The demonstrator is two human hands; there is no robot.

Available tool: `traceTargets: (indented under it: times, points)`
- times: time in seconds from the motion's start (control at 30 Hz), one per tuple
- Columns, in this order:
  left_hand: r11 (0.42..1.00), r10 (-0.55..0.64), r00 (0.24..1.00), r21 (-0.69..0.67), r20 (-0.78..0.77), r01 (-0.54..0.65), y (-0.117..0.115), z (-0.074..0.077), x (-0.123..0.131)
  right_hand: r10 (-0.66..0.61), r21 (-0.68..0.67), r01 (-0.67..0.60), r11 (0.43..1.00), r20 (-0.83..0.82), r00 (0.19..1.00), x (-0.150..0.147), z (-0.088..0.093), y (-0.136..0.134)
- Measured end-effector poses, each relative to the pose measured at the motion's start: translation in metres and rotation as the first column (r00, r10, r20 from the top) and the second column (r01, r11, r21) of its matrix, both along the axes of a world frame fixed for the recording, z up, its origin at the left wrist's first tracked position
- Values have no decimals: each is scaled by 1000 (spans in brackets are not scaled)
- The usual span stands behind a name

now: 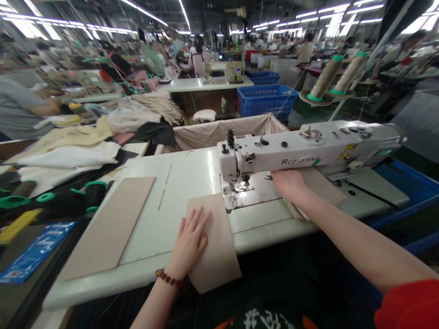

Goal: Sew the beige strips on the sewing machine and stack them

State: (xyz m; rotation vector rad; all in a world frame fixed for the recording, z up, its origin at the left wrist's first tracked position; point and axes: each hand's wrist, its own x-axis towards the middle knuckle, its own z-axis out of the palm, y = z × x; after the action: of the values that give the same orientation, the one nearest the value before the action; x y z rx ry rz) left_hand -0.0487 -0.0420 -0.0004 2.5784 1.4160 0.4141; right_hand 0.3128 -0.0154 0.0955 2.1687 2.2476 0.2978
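Note:
My left hand (192,240) lies flat with its fingers spread on a beige fabric panel (217,246), which hangs over the table's front edge. The panel's far end is just left of the needle area of a white sewing machine (291,146). Under the machine's arm, my right hand (288,183) is closed around thread snips (268,177); only their dark pointed tips show, facing left. That hand is over a stack of beige panels (322,187) right of the needle. My right fingers are partly hidden.
A pile of beige panels (92,228) lies on the table's left side. Black thread spools (94,194) and fabric pieces (68,146) are further left. Behind the machine are a cloth-lined bin (219,130) and a blue crate (265,100). Thread cones (325,77) stand at right.

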Motion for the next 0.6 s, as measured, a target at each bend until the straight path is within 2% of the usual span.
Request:
traceTargets:
  times: [0.07, 0.17, 0.3, 0.4, 0.5, 0.6]
  points:
    - [994, -105, 993, -41, -49, 103, 3, -1, 0, 24, 7, -24, 1000, 1, 1000, -5, 1, -6]
    - [995, -96, 994, -10, -56, 95, 7, -1, 3, 116, 5, -116, 993, -12, 993, -29, -7, -17]
    - [996, -87, 995, 12, -52, 87, 7, 4, 10, 291, -41, -294, 955, -69, 954, -82, -39, -16]
    - [995, -97, 993, -16, -59, 97, 3, 8, 9, 319, -59, -333, 941, -166, 933, -106, -68, -1]
    - [994, -100, 993, -48, -57, 97, -1, 11, 4, 277, -68, -306, 949, -273, 921, -104, -88, 8]
    - [993, -97, 994, -66, -54, 93, 3, 11, 2, 276, -55, -312, 948, -344, 898, -87, -99, 3]
